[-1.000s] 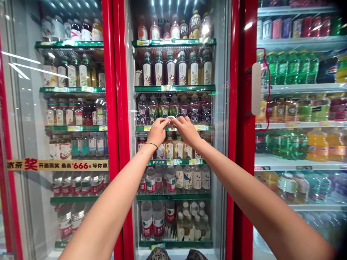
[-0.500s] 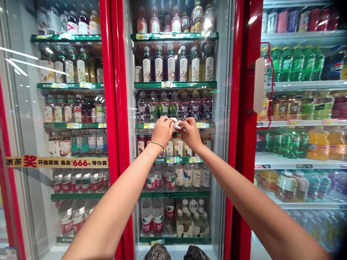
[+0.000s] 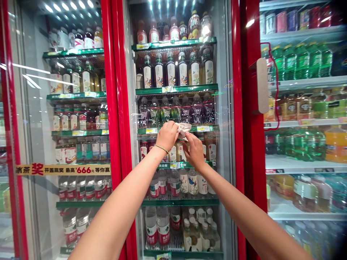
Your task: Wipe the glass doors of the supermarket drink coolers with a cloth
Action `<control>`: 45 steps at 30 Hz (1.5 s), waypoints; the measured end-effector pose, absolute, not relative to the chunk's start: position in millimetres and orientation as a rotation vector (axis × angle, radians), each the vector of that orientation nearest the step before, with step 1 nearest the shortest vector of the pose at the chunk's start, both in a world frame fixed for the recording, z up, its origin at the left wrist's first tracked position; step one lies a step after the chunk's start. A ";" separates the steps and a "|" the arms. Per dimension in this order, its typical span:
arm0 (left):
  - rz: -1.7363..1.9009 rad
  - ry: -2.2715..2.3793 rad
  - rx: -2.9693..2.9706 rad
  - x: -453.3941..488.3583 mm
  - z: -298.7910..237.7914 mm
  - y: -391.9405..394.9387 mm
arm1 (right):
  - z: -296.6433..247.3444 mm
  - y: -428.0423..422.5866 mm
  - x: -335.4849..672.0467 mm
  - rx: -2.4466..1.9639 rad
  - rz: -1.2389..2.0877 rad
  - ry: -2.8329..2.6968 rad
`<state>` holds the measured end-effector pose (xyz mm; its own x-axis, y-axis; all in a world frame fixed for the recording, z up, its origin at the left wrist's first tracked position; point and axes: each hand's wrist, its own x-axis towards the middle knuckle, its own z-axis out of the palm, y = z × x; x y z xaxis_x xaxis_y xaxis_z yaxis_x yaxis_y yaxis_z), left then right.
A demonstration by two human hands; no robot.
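In front of the middle glass door, my left hand (image 3: 167,136) is closed on a crumpled white tissue (image 3: 185,127), which sticks out to the right of the fingers. A thin bracelet (image 3: 162,148) circles that wrist. My right hand (image 3: 195,150) is beside the tissue, its fingertips at the lower right edge and its thumb apart below them. Both arms reach up and forward. Behind the hands, dark bottles (image 3: 186,108) stand on a shelf inside the cooler.
Red door frames (image 3: 121,108) border the glass. A pale handle (image 3: 262,86) juts out at the right, with a red cord (image 3: 276,90) hanging near it. A yellow banner strip (image 3: 63,169) crosses the left door. Open shelves of bottles (image 3: 303,61) stand at the right.
The tissue is spread wider to the right. My right hand has dropped slightly and its fingers have loosened. The camera view has tilted up a little.
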<state>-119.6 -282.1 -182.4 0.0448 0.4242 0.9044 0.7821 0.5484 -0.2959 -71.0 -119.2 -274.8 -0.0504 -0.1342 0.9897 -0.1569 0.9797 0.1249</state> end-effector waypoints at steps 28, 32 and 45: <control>-0.525 -1.360 -0.668 -205.5 -158.2 -397.0 | -287.7 -121.6 -86.4 0.109 -0.286 -1.635; -0.565 -1.289 -0.708 -207.8 -186.1 -387.8 | -287.5 -121.4 -86.5 0.115 -0.276 -1.636; -0.600 -1.269 -0.801 -215.3 -205.4 -393.1 | -287.3 -121.5 -87.1 0.140 -0.255 -1.612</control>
<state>-215.3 -393.1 -205.4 0.2112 0.0362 0.9768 0.7779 0.5989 -0.1904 -87.1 -121.5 -287.3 -0.0596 -0.2448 0.9677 0.0653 0.9664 0.2485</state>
